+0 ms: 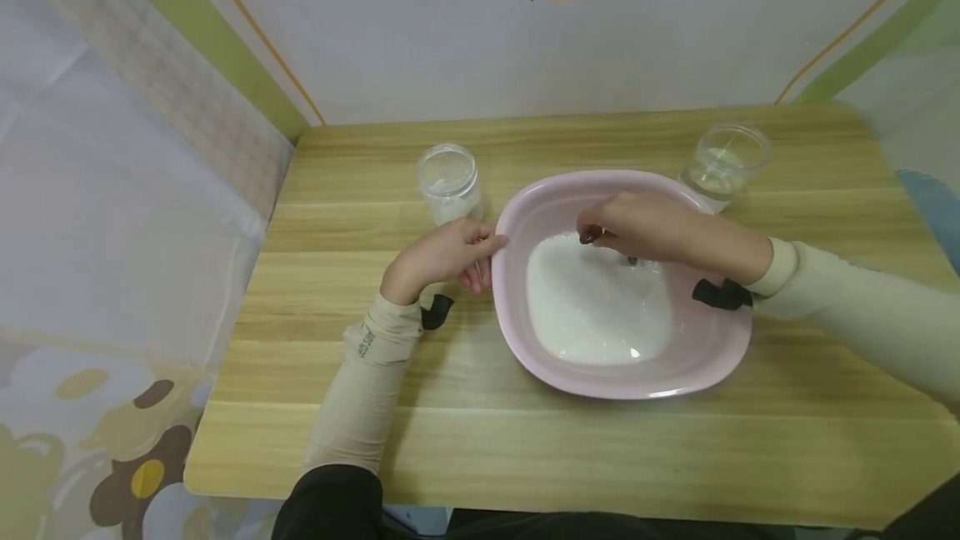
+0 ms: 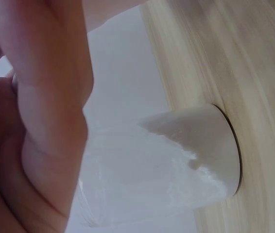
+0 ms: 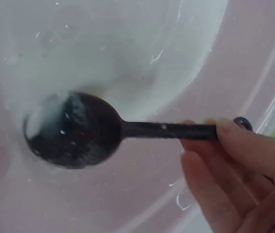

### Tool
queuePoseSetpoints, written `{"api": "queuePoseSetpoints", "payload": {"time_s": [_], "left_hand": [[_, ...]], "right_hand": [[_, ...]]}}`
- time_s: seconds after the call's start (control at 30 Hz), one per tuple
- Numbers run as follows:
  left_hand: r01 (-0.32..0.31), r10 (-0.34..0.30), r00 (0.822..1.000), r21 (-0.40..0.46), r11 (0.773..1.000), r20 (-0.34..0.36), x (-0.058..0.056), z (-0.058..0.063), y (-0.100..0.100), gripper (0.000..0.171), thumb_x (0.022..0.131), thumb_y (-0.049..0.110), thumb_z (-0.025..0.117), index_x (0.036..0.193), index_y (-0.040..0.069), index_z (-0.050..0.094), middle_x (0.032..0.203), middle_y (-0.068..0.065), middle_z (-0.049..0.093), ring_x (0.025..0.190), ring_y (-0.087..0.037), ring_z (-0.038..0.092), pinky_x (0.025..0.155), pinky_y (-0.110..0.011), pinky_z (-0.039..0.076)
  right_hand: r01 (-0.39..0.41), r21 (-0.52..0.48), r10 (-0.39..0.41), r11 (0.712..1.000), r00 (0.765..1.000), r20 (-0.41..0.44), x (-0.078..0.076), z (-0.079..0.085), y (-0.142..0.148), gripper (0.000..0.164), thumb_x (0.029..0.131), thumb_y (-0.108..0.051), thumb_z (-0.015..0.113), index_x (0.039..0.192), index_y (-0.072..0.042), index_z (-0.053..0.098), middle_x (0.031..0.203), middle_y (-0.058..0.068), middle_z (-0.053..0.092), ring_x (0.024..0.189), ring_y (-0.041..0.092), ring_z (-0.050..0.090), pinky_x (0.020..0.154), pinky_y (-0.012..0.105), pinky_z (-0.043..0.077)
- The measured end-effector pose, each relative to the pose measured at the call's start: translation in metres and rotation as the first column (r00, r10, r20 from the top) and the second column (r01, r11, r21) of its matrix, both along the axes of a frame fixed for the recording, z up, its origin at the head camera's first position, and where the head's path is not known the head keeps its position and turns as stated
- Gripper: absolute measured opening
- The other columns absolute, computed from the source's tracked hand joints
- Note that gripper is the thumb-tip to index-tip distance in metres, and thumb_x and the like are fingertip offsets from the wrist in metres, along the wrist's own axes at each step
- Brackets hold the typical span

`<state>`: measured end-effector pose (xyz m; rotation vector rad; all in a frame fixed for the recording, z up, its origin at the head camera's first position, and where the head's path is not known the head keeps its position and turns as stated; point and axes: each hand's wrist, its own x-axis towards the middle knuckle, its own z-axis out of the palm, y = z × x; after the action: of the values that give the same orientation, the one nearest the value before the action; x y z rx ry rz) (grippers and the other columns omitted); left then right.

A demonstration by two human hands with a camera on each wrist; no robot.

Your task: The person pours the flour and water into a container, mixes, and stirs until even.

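A pink basin (image 1: 510, 327) holds a shallow pool of milky white liquid (image 1: 600, 307). My left hand (image 1: 448, 257) grips its left rim, with the thumb over the edge and the other fingers outside. Above the liquid, my right hand (image 1: 637, 225) holds a black spoon (image 3: 149, 130) by the end of its handle. The spoon's bowl, wet with white liquid, is low in the basin in the right wrist view. In the head view the hand hides most of the spoon. Just beyond my left hand stands a clear jar (image 2: 196, 160) with white powder heaped to one side.
Behind the basin's right end stands another clear jar (image 1: 723, 163) with some clear liquid in it. The wooden table (image 1: 300, 357) meets a printed cloth backdrop (image 1: 420, 48) at its back edge. A black strap (image 1: 722, 294) hangs near my right wrist.
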<state>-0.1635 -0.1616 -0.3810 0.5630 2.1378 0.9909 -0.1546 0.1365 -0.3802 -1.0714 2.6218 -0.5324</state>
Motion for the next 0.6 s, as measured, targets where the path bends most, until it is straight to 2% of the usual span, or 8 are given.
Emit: {"api": "queuePoseSetpoints", "payload": {"time_s": [0.13,0.23,0.3,0.37,0.43,0.53,0.6], "left_hand": [[-0.003,0.003,1.0,-0.007,1.0,0.0,0.0,-0.001,0.0,0.037,0.112,0.029,0.047,0.098,0.004,0.069,0.067,-0.004,0.068,0.061,-0.019,0.068,0.074,-0.056,0.064],[-0.006,0.006,1.0,-0.008,1.0,0.001,0.0,-0.002,0.0,0.037,0.112,0.03,0.047,0.098,0.004,0.069,0.067,-0.004,0.068,0.06,-0.018,0.068,0.074,-0.056,0.064],[-0.007,0.007,1.0,-0.008,1.0,0.005,0.0,-0.003,0.0,0.037,0.112,0.03,0.047,0.099,0.004,0.069,0.067,-0.004,0.068,0.06,-0.017,0.067,0.074,-0.056,0.064],[-0.005,0.006,1.0,-0.007,1.0,0.009,-0.001,-0.003,0.0,0.036,0.112,0.03,0.047,0.1,0.004,0.069,0.068,-0.004,0.068,0.059,-0.016,0.067,0.074,-0.056,0.064],[-0.005,0.006,1.0,-0.007,1.0,0.013,-0.001,-0.003,0.0,0.036,0.112,0.03,0.047,0.1,0.004,0.069,0.068,-0.004,0.068,0.06,-0.017,0.067,0.074,-0.056,0.064],[-0.006,0.006,1.0,-0.007,1.0,0.013,0.0,-0.003,0.0,0.036,0.113,0.03,0.047,0.1,0.003,0.069,0.068,-0.004,0.068,0.061,-0.02,0.068,0.074,-0.055,0.064],[-0.008,0.008,1.0,-0.007,1.0,0.01,0.0,-0.003,0.0,0.036,0.112,0.03,0.047,0.1,0.003,0.069,0.067,-0.004,0.068,0.062,-0.024,0.069,0.073,-0.055,0.064]], "right_hand": [[0.013,-0.095,-0.024,0.995,0.993,-0.113,-0.002,-0.004,-0.005,0.006,0.094,-0.003,0.075,0.095,-0.009,0.072,0.086,0.002,0.074,0.06,0.003,0.058,0.06,0.022,0.053],[0.065,-0.203,-0.084,0.977,0.993,-0.083,-0.002,-0.005,-0.009,0.008,0.095,-0.001,0.073,0.098,-0.008,0.071,0.095,0.004,0.076,0.074,0.01,0.07,0.065,0.024,0.058],[0.127,-0.264,-0.127,0.956,0.992,0.016,-0.001,-0.005,-0.011,0.009,0.096,-0.001,0.072,0.102,-0.006,0.068,0.103,0.009,0.077,0.085,0.016,0.076,0.071,0.025,0.061],[0.189,-0.299,-0.162,0.935,0.98,0.114,0.001,-0.004,-0.013,0.009,0.097,-0.003,0.071,0.104,-0.006,0.066,0.108,0.01,0.077,0.092,0.02,0.078,0.073,0.024,0.062],[0.236,-0.318,-0.18,0.918,0.964,0.195,0.002,-0.003,-0.015,0.01,0.098,-0.006,0.072,0.103,-0.005,0.064,0.108,0.01,0.078,0.092,0.021,0.078,0.07,0.023,0.06],[0.269,-0.333,-0.165,0.904,0.937,0.308,0.003,-0.002,-0.016,0.015,0.096,-0.009,0.075,0.101,-0.004,0.062,0.104,0.01,0.077,0.088,0.023,0.078,0.068,0.023,0.06],[0.28,-0.336,-0.128,0.899,0.903,0.41,0.004,-0.002,-0.015,0.018,0.095,-0.007,0.076,0.099,-0.001,0.06,0.101,0.013,0.076,0.086,0.026,0.078,0.07,0.028,0.064]]}}
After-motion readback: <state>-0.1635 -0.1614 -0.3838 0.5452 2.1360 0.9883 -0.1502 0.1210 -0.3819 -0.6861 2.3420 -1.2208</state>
